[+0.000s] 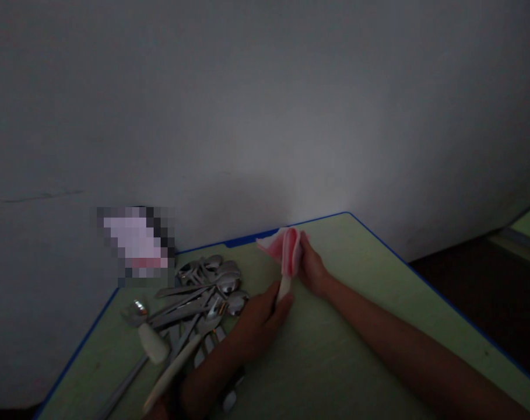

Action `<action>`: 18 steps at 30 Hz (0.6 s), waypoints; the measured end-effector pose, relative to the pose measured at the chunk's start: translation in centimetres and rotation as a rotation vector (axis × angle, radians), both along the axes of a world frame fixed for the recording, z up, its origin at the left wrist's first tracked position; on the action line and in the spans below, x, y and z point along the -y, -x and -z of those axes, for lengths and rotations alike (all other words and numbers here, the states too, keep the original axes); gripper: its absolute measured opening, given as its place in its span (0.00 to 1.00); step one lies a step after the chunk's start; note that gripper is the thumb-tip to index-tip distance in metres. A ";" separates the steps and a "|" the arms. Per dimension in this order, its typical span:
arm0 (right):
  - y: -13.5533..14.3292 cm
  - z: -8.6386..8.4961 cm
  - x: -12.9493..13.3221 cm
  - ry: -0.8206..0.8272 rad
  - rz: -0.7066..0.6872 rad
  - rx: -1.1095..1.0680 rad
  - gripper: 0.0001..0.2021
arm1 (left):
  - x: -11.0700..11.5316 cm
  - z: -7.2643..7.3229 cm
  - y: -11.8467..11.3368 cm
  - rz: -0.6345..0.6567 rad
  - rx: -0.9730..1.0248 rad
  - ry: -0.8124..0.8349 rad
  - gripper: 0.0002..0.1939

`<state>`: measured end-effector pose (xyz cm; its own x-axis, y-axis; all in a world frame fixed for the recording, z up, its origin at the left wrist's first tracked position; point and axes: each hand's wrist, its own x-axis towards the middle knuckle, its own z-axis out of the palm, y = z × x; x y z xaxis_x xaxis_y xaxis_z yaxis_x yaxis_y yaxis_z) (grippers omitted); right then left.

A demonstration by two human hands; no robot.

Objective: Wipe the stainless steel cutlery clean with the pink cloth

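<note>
My left hand (pixel 262 315) is closed round the pale handle (pixel 284 287) of a utensil, whose head is hidden inside a folded pink-and-white cloth (pixel 291 251). From the right, my right hand (pixel 312 265) grips that cloth around the utensil's upper end. Both hands are above the green table (pixel 334 326). Left of my left hand lies a loose pile of metal spoons (pixel 227 277) and other cutlery. A fork with a long pale handle (pixel 175 373) lies partly behind my left forearm. A utensil with a short, thick pale handle (pixel 153 344) rests at the pile's left side.
A pixelated, screen-like object (pixel 136 239) stands at the table's back left corner, close to the grey wall (pixel 265 116). Blue edging (pixel 378 238) runs round the tabletop. Dark floor (pixel 474 291) shows on the right. The light is dim.
</note>
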<state>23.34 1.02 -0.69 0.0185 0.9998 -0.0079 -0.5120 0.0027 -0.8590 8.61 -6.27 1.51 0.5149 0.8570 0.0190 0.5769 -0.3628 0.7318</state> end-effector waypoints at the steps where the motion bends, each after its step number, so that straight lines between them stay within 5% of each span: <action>1: 0.1 0.0 -0.2 0.011 0.003 -0.098 0.25 | 0.0 -0.1 0.0 0.014 -0.011 0.013 0.16; 4: 0.1 0.0 -0.3 0.030 -0.024 -0.145 0.22 | 0.0 -0.2 -0.1 0.009 0.008 0.046 0.16; 10: -0.1 0.6 0.3 -0.062 -0.084 0.263 0.15 | -0.3 0.4 -0.2 -0.047 0.055 0.018 0.14; 18: 0.0 0.3 0.1 -0.028 0.002 -0.016 0.17 | 0.0 0.0 -0.1 0.010 0.020 0.012 0.15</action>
